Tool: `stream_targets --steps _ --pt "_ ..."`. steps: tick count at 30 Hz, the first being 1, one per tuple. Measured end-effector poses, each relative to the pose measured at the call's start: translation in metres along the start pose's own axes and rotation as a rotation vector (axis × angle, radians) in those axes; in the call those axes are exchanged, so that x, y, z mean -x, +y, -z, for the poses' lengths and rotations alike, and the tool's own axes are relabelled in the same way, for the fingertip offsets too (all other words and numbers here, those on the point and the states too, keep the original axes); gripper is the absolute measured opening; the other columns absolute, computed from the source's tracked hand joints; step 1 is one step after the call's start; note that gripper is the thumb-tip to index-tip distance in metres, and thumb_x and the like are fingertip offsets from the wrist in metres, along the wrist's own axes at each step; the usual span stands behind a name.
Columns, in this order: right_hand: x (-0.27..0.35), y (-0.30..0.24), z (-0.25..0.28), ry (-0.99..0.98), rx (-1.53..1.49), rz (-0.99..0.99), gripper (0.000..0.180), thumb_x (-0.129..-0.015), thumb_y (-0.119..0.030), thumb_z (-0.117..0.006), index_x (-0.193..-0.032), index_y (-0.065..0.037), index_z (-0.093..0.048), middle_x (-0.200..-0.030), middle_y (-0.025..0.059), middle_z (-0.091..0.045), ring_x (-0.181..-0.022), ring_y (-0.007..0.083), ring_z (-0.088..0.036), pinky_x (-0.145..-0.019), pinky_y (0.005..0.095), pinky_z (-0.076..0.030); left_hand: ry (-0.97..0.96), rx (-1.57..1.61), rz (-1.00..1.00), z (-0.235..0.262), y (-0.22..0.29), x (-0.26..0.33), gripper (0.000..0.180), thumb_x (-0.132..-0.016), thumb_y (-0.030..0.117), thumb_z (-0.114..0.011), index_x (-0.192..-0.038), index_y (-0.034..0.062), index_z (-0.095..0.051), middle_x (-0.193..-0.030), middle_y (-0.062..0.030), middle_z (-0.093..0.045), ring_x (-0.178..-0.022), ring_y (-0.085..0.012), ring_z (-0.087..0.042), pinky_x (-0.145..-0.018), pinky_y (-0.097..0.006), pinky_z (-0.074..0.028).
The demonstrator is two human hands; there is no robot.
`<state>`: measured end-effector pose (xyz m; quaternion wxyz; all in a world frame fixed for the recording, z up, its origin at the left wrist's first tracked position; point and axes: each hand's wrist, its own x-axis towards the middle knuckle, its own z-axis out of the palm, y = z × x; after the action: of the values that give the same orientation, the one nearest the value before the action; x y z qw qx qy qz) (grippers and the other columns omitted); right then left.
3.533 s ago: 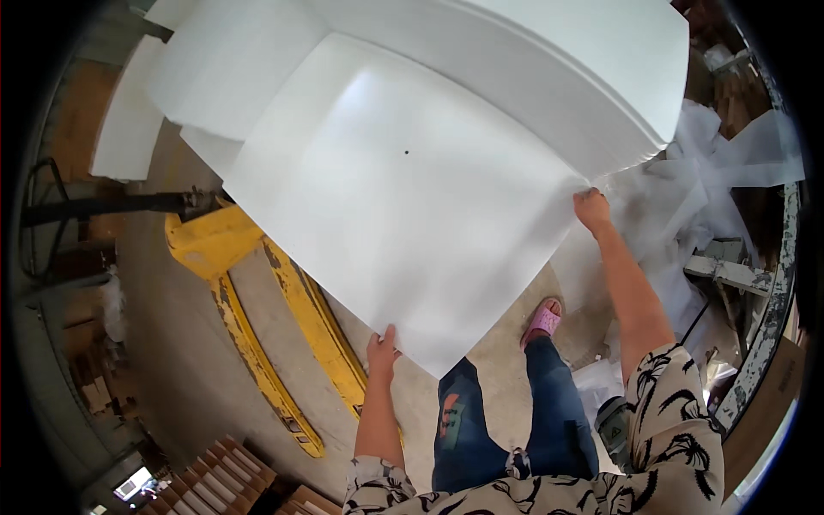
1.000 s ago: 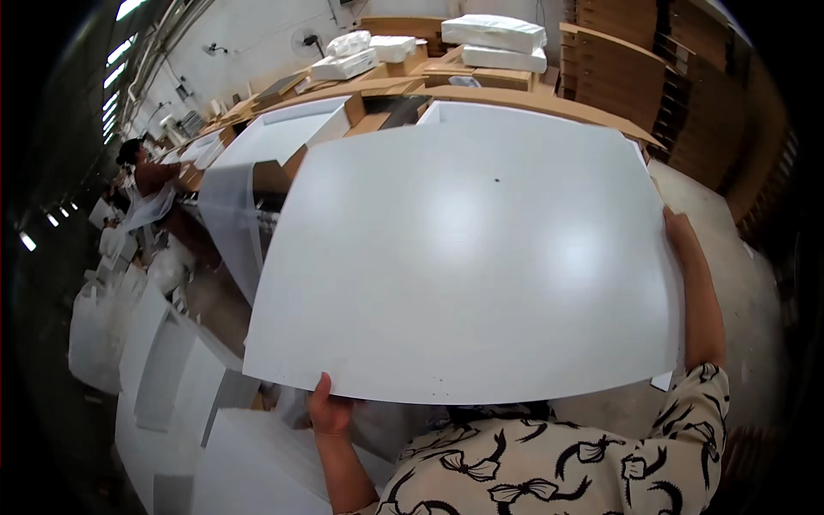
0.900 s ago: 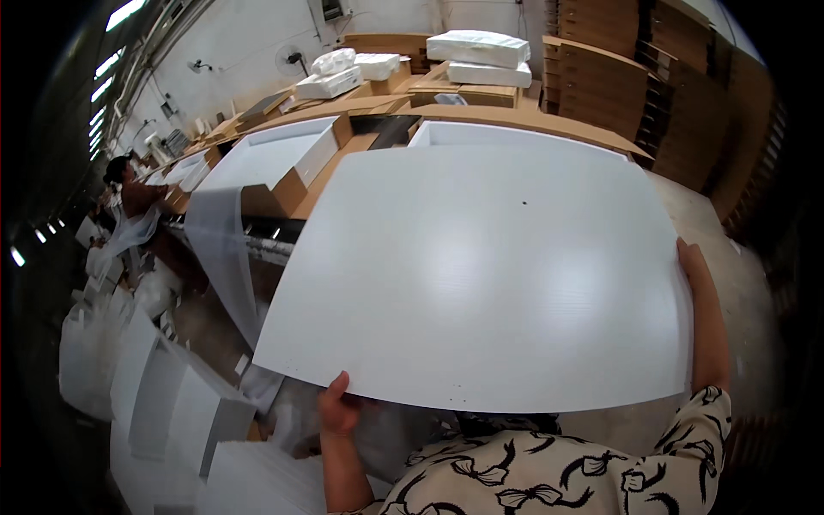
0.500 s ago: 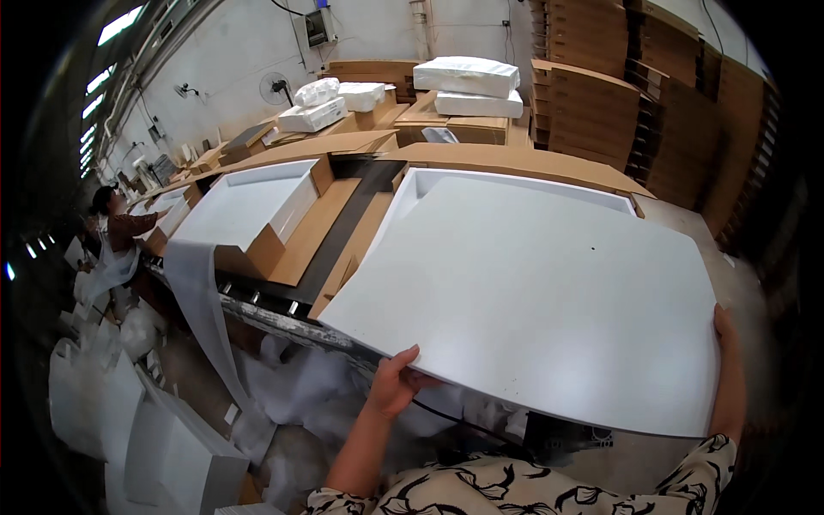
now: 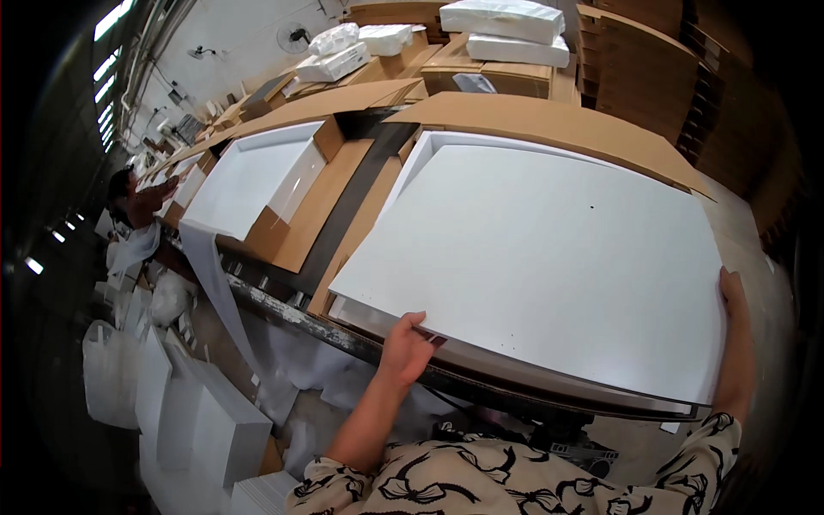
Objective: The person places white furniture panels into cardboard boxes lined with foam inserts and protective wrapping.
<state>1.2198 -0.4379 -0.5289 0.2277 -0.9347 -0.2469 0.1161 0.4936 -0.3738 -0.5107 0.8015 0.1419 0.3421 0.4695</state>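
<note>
A large white panel (image 5: 532, 266) with a small dark hole lies over an open cardboard box (image 5: 549, 120), slightly askew to it. White inner walls (image 5: 415, 163) of the box's contents show past the panel's far and left edges. My left hand (image 5: 405, 352) grips the near edge left of the middle, thumb on top and fingers mostly hidden underneath. At the right edge, my right hand (image 5: 732, 290) is closed round the panel's side, its fingertips partly out of sight. Below the near edge, a strip of the box's interior is visible.
Left along the conveyor (image 5: 292, 311) stands another open box (image 5: 286, 240) holding a white tray-like piece; translucent film (image 5: 215, 275) hangs beside it. A person (image 5: 142, 206) works farther left. White boards (image 5: 202, 421) lie lower left. Cardboard stacks (image 5: 635, 81) rise behind at right.
The panel has come down and away from me over the box, with both hands still on it. The view has tilted downward, and a gap above the box's near side now shows.
</note>
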Motion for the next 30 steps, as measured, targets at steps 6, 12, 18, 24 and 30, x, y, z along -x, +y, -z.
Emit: stream_targets --steps 6,12,18,24,30 --pt "0.001 -0.042 -0.043 -0.223 0.000 0.013 0.059 -0.087 -0.036 -0.042 -0.115 0.016 -0.041 -0.113 0.0289 -0.049 -0.104 0.0356 -0.049 -0.088 0.0405 -0.038 0.172 0.096 0.105 0.015 0.000 -0.024 0.045 -0.085 0.018 -0.044 -0.124 -0.0026 -0.032 -0.128 -0.0154 -0.036 -0.117 -0.0284 -0.038 -0.101 -0.048 -0.029" --pt "0.018 -0.063 -0.082 -0.106 -0.118 -0.155 0.051 -0.087 -0.036 -0.043 -0.100 0.013 -0.051 -0.085 0.0196 -0.059 -0.074 0.0258 -0.056 -0.067 0.0387 -0.044 0.412 -0.022 0.202 0.018 -0.001 -0.026 0.053 -0.087 0.021 -0.047 -0.130 -0.0022 -0.025 -0.133 -0.0179 -0.030 -0.124 -0.0292 -0.030 -0.103 -0.054 -0.020" --pt "-0.014 -0.005 -0.118 -0.358 -0.094 0.112 0.040 -0.086 -0.032 -0.045 -0.103 0.002 -0.055 -0.090 0.0166 -0.058 -0.082 0.0277 -0.056 -0.074 0.0386 -0.045 0.097 -0.904 -0.023 0.033 -0.015 -0.016 0.058 -0.088 0.026 -0.050 -0.133 -0.0045 -0.028 -0.139 -0.0145 -0.028 -0.127 -0.0250 -0.028 -0.104 -0.044 -0.022" --pt "0.083 -0.028 -0.226 -0.251 0.252 0.858 0.024 -0.082 -0.024 -0.053 -0.097 -0.006 -0.058 -0.099 0.0168 -0.059 -0.095 0.0339 -0.054 -0.080 0.0434 -0.043 0.115 -0.780 -0.012 -0.017 -0.021 -0.018 0.034 -0.090 0.017 -0.051 -0.117 -0.0032 -0.051 -0.119 -0.0135 -0.052 -0.113 -0.0163 -0.045 -0.094 -0.030 -0.036" --pt "0.269 -0.137 -0.257 -0.206 0.342 1.305 0.048 -0.085 -0.023 -0.050 -0.127 -0.004 -0.038 -0.131 0.0265 -0.033 -0.121 0.0437 -0.031 -0.100 0.0486 -0.027 0.162 -1.012 -0.663 -0.009 -0.032 0.046 0.019 -0.085 0.008 -0.056 -0.101 -0.0006 -0.062 -0.097 -0.0097 -0.065 -0.087 -0.0126 -0.060 -0.075 -0.023 -0.046"
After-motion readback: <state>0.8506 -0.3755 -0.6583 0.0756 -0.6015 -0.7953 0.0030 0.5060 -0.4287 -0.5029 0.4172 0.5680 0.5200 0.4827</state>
